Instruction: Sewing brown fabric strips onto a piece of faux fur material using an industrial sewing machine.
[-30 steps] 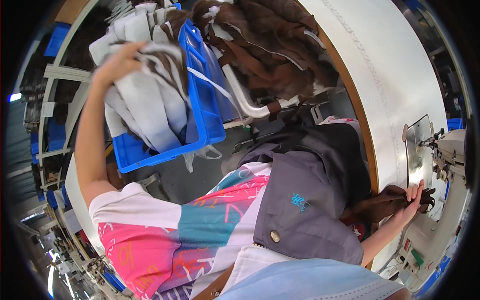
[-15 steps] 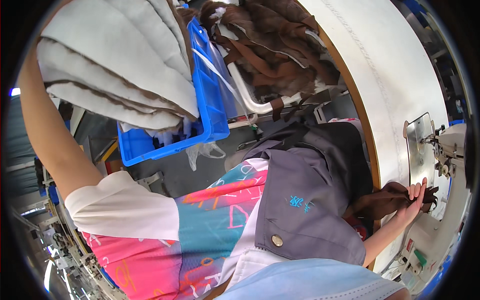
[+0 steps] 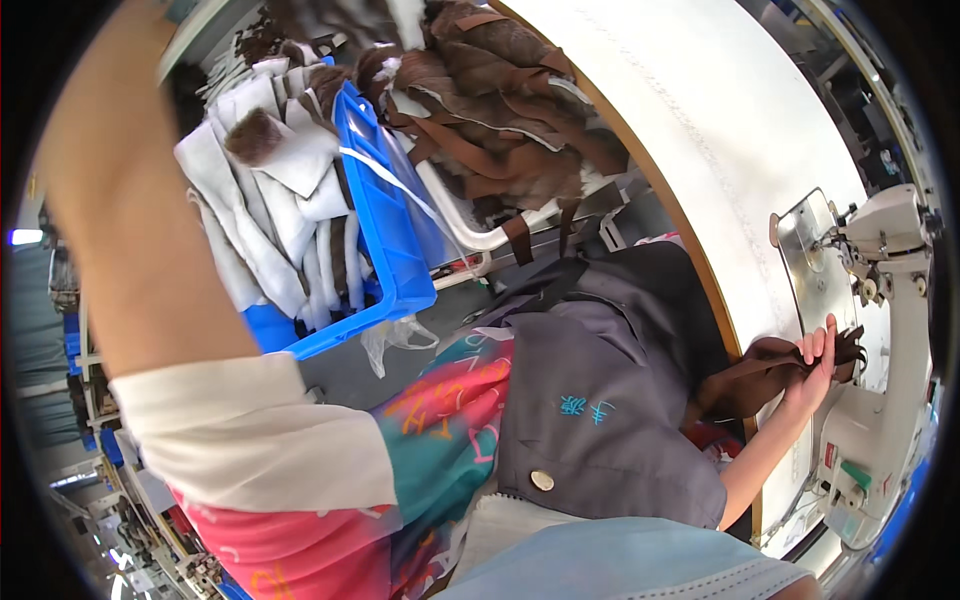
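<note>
My right hand is closed on a bunched strip of dark brown fabric, beside the metal plate of a sewing machine. The fabric hangs over the table's near edge toward my lap. On the left, my bare left forearm stretches up past a blue plastic bin; its hand lies beyond the picture's edge. White fleece-like pieces with brown fur edges fill the bin. Blurred brown and white material shows at the top, and I cannot tell whether my left hand touches it.
A heap of brown fur pieces and strips lies beyond the bin, by a white tubular frame. The white table curves along the right with a brown edge. A clear plastic bag hangs below the bin.
The large stack of white, fur-edged panels over the bin has gone from there, uncovering smaller pieces. My left arm has swung closer across the view. My right hand keeps hold of the brown fabric.
</note>
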Motion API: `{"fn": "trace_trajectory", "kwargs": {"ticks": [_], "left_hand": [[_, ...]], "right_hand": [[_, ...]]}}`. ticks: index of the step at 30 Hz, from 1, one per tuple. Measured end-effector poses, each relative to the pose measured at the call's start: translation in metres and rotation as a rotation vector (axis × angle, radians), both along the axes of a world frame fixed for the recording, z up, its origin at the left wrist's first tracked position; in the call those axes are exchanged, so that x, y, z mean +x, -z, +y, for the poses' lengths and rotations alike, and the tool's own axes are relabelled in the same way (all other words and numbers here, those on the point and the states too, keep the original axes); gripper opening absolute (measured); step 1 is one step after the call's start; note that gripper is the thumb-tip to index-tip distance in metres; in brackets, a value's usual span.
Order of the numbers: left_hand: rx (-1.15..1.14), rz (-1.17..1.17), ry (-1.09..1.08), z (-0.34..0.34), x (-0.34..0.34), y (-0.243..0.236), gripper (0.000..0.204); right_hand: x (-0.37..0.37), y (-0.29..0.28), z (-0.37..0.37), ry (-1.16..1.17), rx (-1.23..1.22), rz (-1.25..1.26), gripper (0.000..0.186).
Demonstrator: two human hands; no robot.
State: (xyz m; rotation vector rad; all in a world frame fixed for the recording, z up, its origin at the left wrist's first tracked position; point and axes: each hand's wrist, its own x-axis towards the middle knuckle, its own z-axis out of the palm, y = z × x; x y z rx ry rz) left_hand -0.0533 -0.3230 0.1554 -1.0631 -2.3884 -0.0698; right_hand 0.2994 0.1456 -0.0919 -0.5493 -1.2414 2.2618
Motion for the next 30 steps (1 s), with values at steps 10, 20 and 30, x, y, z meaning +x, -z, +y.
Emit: {"fn": "trace_trajectory", "kwargs": {"ticks": [10, 20, 30], "left_hand": [[0.210, -0.557, 0.268, 0.290, 0.098, 0.199, 0.026], [0.280, -0.553, 0.385, 0.308, 0.092, 0.213, 0.022], [-0.200, -0.767, 0.826, 0.320, 0.044, 0.167, 0.060]], "right_hand": [[-0.016, -0.008, -0.035, 0.100, 0.058, -0.122, 0.022], [-0.023, -0.022, -0.043, 0.082, 0.154, -0.237, 0.023], [-0.042, -0.038, -0.063, 0.087, 0.359, -0.514, 0.024]]}}
